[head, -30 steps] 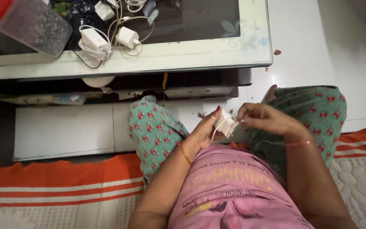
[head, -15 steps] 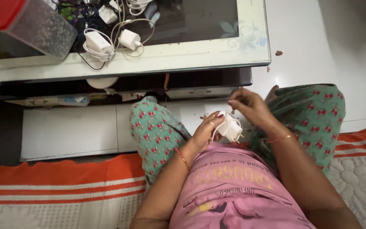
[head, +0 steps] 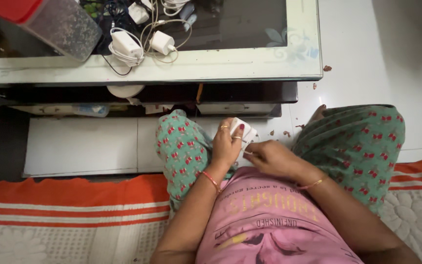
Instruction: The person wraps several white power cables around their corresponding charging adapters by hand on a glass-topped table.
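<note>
My left hand [head: 228, 144] grips a small white charger block [head: 244, 132] in front of my lap, fingers wrapped over its top. My right hand [head: 269, 157] sits just below and to the right of it, pinching the thin white cable [head: 246, 152] that runs off the charger. Both hands are between my knees, which are in green trousers with red print. Most of the cable is hidden by my fingers.
A glass-topped low table [head: 250, 68] stands ahead, carrying two more white chargers [head: 125, 46] [head: 162, 42] with coiled cables and a grey jar with a red lid [head: 54, 22]. An orange-striped mat [head: 69, 205] lies under me on white floor tiles [head: 377, 58].
My right hand has dropped from above the charger to below it, drawing the cable round. My left hand has turned the charger upward and a little to the left.
</note>
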